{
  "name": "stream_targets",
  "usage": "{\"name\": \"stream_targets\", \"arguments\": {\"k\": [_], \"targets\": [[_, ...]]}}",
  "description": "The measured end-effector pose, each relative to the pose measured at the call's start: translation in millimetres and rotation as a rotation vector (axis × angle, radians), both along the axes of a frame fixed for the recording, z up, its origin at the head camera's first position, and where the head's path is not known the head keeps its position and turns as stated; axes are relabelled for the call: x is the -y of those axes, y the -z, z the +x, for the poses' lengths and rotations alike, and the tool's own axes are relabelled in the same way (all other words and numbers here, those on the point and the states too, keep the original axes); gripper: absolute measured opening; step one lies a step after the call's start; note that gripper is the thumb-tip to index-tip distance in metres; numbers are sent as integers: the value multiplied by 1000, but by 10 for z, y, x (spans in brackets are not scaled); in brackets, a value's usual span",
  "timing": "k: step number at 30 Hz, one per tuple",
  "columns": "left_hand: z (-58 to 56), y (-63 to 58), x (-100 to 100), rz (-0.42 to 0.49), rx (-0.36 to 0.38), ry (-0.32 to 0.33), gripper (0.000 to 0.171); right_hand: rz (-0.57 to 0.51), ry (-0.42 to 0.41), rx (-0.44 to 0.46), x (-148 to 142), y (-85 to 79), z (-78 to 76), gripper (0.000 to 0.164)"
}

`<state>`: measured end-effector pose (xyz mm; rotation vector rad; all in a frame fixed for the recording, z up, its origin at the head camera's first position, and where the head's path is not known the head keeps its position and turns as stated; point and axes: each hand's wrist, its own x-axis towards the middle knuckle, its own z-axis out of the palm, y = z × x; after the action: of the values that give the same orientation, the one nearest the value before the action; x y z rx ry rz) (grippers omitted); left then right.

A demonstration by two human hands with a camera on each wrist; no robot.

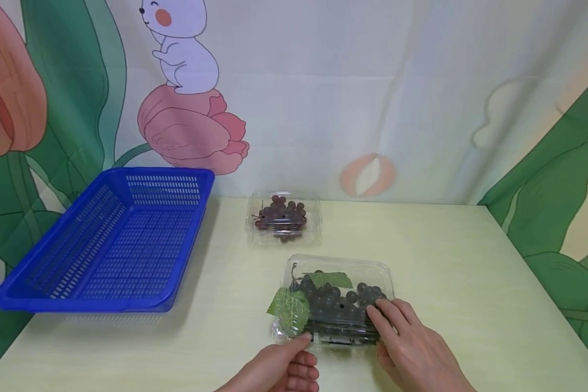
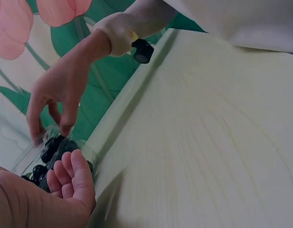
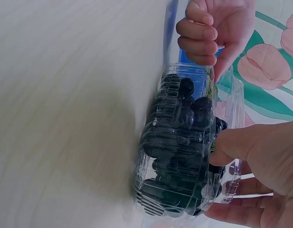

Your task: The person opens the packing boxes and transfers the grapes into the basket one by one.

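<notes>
A clear plastic clamshell box [image 1: 340, 265] of dark grapes [image 1: 325, 296] stands at the front middle of the table. Green leaves lie among the grapes, and one leaf [image 1: 291, 311] overhangs the box's left side. My right hand [image 1: 416, 348] grips the front right corner, its thumb [image 3: 227, 147] at the front edge and fingers over the top. At the front left corner, my left hand [image 1: 281, 367] touches the box with its thumb; its other fingers [image 3: 198, 35] are loosely curled and hold nothing. The left wrist view shows only part of the box behind the left fingers.
A smaller clear box [image 1: 313, 209] with reddish grapes [image 1: 280, 215] stands behind, near the back edge. On the left is a blue plastic basket [image 1: 183, 256] with slotted walls. A printed cloth [image 1: 299, 98] hangs behind the pale table [image 1: 470, 272].
</notes>
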<state>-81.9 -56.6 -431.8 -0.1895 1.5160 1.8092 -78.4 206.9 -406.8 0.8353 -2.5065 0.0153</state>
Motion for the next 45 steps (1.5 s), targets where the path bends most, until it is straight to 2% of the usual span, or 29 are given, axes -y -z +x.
{"name": "stream_targets", "arguments": {"k": [5, 11, 18, 26, 30, 33, 40, 45], "targets": [[-11, -26, -165, -11, 19, 17, 41, -2, 14, 16, 14, -35, 3, 51], [1, -34, -316, 7, 6, 2, 43, 2, 18, 33, 30, -51, 13, 51], [20, -16, -395, 48, -12, -36, 41, 23, 27, 60, 61, -76, 13, 52], [37, 8, -485, 135, 54, -103, 35, 27, 31, 59, 47, -91, 21, 54], [46, 18, -539, 147, 46, -121, 34, 17, 24, 52, 40, -81, 18, 54], [44, 20, -570, 146, 26, -107, 35, 14, 26, 51, 38, -74, 18, 54], [26, 23, -618, 174, 52, -76, 36, 23, 45, 88, 40, -76, 37, 55], [40, 40, -662, 169, 33, -60, 39, 23, 45, 107, 31, -62, 45, 55]]}}
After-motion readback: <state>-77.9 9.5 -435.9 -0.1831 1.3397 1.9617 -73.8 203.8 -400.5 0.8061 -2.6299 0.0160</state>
